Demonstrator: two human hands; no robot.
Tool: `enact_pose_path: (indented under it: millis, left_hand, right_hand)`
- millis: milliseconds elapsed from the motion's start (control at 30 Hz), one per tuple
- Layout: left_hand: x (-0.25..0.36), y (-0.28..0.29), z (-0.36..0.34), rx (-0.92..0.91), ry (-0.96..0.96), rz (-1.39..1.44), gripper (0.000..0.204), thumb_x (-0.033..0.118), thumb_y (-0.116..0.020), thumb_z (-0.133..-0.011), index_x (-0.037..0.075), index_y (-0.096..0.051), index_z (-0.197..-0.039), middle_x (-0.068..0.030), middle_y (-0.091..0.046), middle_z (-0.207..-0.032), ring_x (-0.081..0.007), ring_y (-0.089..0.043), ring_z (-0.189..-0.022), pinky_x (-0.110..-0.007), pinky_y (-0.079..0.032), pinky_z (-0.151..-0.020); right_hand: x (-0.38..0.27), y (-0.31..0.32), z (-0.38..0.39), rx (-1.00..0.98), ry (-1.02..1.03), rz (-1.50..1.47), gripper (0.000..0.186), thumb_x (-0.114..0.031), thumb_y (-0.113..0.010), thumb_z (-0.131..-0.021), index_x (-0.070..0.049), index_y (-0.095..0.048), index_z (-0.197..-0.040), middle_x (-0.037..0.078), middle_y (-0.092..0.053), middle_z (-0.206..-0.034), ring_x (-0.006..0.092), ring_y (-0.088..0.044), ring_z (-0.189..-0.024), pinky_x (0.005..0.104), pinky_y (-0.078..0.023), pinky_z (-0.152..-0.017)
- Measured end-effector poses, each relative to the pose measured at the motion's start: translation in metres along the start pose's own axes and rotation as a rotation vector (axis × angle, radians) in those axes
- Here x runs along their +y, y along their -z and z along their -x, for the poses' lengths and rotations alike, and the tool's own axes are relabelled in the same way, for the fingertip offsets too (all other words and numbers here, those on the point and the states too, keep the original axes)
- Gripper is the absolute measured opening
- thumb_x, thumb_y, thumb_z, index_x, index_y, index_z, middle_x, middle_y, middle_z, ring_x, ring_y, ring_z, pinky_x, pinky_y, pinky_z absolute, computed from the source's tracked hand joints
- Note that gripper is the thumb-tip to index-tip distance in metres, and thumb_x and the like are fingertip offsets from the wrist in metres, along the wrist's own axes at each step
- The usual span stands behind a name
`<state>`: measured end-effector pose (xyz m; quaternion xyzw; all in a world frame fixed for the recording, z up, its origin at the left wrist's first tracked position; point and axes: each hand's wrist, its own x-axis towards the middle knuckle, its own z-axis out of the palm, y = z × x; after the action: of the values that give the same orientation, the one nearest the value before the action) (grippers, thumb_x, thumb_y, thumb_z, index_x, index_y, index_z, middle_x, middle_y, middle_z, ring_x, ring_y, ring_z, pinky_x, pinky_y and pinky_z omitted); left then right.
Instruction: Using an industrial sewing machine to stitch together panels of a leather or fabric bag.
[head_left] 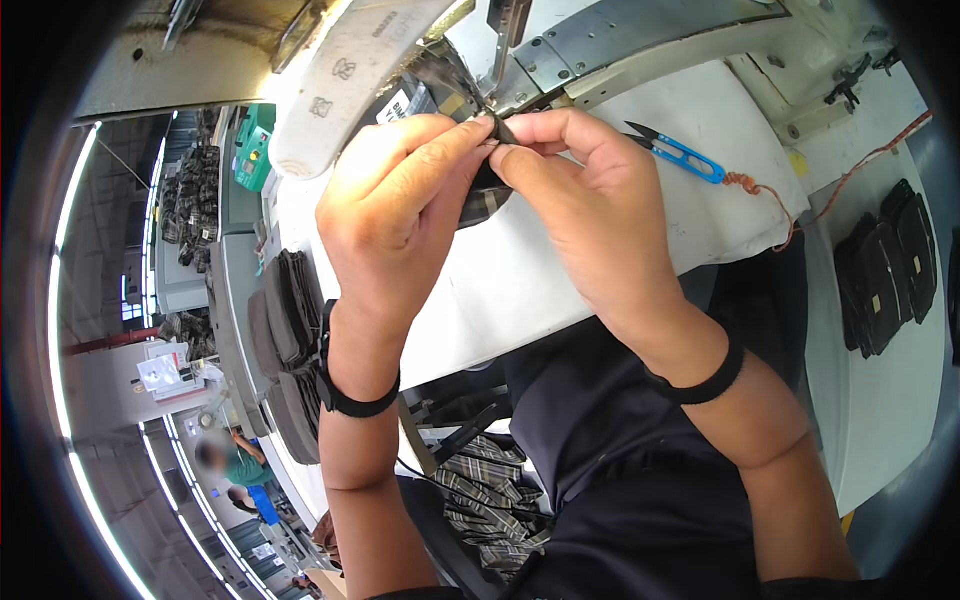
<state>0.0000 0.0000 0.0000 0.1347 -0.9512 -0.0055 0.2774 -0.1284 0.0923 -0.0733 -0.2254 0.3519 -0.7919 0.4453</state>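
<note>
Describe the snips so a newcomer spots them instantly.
Find the white work surface, then the right hand over it. Just right of that hand lie the snips, dark blades pointing upper left. Their bright blue handle and orange cord set them apart.

Yours, left: one black strap-like wristband (365,407). Yours, right: one plain black wristband (714,384). Also yours: one dark cloth garment (640,500).

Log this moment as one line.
left hand: pinching small dark piece | right hand: pinching same piece | nearby: blue-handled snips on white work surface
</note>
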Motion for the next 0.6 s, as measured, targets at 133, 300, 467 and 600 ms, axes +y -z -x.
enact_pose_path:
  millis: [133,300,467,600]
  left_hand:
    - [0.010,0.002,-0.004,0.002,0.027,-0.109,0.037,0.000,-0.084,-0.078,0.010,-0.076,-0.113,-0.0107,-0.072,-0.105,-0.0289,-0.069,-0.098,-0.037,-0.054,-0.086]
    - [0.006,0.004,0.005,0.079,-0.028,-0.416,0.026,0.008,-0.084,-0.085,0.010,-0.075,-0.108,-0.0083,-0.070,-0.109,-0.0258,-0.067,-0.097,-0.037,-0.050,-0.087]
    - [-0.036,0.000,0.003,0.091,-0.362,-0.344,0.028,0.008,-0.086,-0.083,0.004,-0.074,-0.109,-0.0090,-0.070,-0.105,-0.0256,-0.068,-0.083,-0.036,-0.054,-0.068]
    - [-0.038,0.017,-0.027,-0.076,-0.511,-0.185,0.028,0.004,-0.085,-0.079,0.002,-0.072,-0.104,-0.0080,-0.068,-0.093,-0.0223,-0.068,-0.071,-0.032,-0.054,-0.059]
  right_hand:
    - [-0.003,-0.004,0.003,0.021,-0.022,0.013,0.017,-0.002,-0.071,-0.095,0.002,-0.071,-0.111,0.003,-0.069,-0.100,0.0057,-0.063,-0.092,0.0207,-0.050,-0.081]
    - [-0.006,-0.011,0.002,0.100,0.020,0.051,0.012,0.000,-0.067,-0.091,0.008,-0.067,-0.100,0.008,-0.071,-0.085,0.0075,-0.063,-0.073,0.0245,-0.052,-0.065]
    - [-0.004,-0.018,0.004,0.095,-0.008,0.029,0.022,-0.003,-0.069,-0.085,0.007,-0.062,-0.104,0.012,-0.068,-0.093,0.0147,-0.064,-0.081,0.0301,-0.054,-0.070]
    - [-0.001,-0.028,0.011,0.164,0.087,0.442,0.037,-0.008,-0.069,-0.081,0.002,-0.053,-0.114,0.019,-0.056,-0.110,0.0298,-0.059,-0.101,0.0397,-0.050,-0.090]
